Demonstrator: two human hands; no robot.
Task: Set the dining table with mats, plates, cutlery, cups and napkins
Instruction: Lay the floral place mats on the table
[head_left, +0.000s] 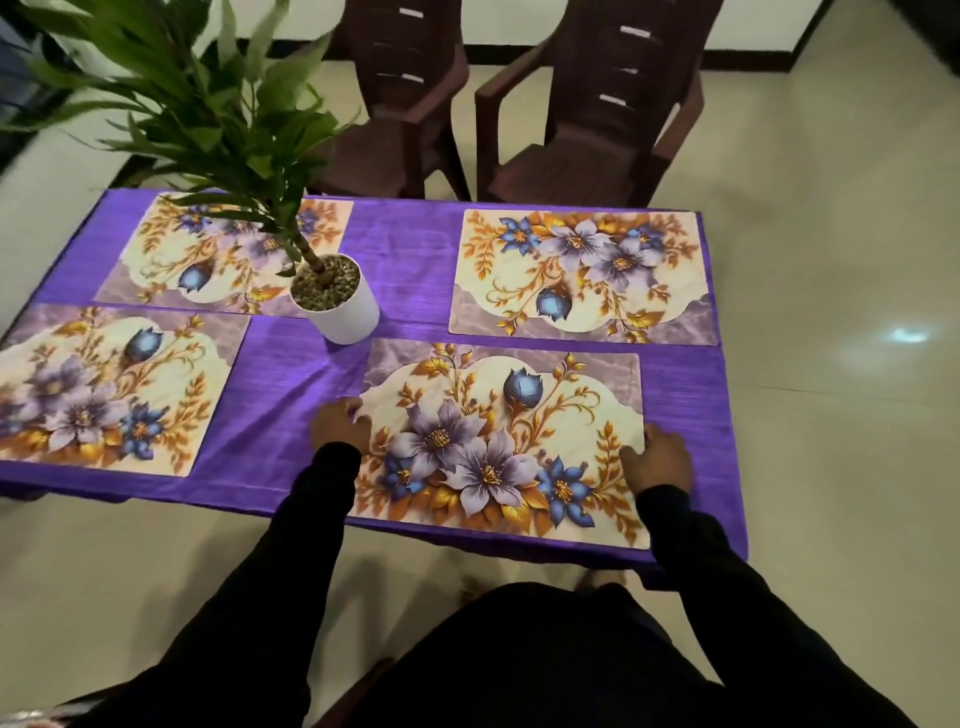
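Long black sleeves (311, 525) cover both arms down to the wrists. The hands are bare. The clothing below is dark too.

near-left mat (98, 395) cut by left edge, plant (171, 98) hiding far-left mat (218, 249)

Table (415, 249) under purple cloth. On it: four floral mats (498, 447) (582, 275) (104, 389) (228, 249). White potted plant (337, 301) near centre.
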